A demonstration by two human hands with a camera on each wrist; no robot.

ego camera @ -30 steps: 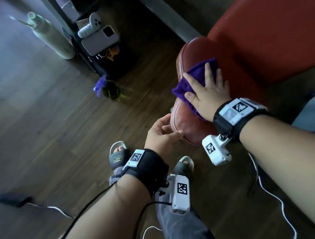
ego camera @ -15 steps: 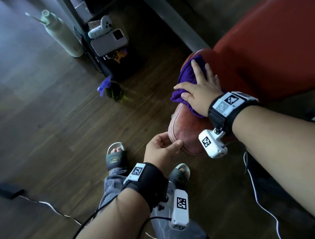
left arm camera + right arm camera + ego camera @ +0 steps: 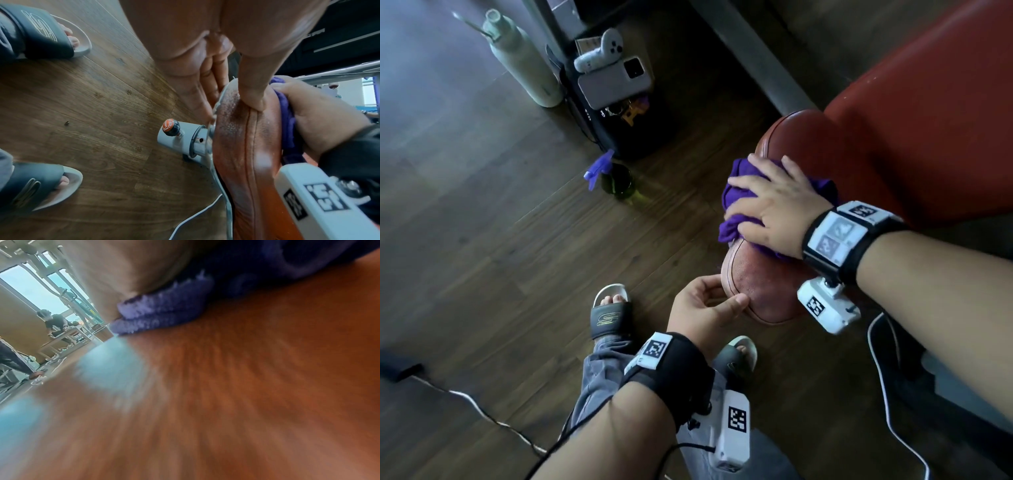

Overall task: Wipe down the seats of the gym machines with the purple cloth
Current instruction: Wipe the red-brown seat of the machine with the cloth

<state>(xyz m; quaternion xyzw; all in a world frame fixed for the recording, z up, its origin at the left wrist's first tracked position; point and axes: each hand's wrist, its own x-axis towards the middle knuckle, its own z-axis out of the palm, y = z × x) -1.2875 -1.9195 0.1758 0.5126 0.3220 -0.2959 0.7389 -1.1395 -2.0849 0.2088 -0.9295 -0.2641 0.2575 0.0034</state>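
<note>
— While the right hand [image 3: 774, 205] lies flat with its fingers spread on the bunched purple terry cloth [image 3: 736, 195], pressing it onto the worn red-brown padded leather seat [image 3: 767, 291], where is the other one?

— The left hand [image 3: 705, 308] pinches the seat's front edge, thumb [image 3: 252, 91] on the piped seam and fingers curled beneath.

— So the cloth sits about mid-seat, near the left rim?

— Yes, with a fold hanging over that rim. I'd judge that the risk: a hard stroke outward could push the cloth off onto the dark wood-plank floor [image 3: 482, 222].

— Anything else?

— The near end of the seat looks pitted and cracked, so the terry could snag there. The white cable [image 3: 880, 394] trailing from the right wrist hangs close to the seat and might catch on it during a long sweep.
</note>
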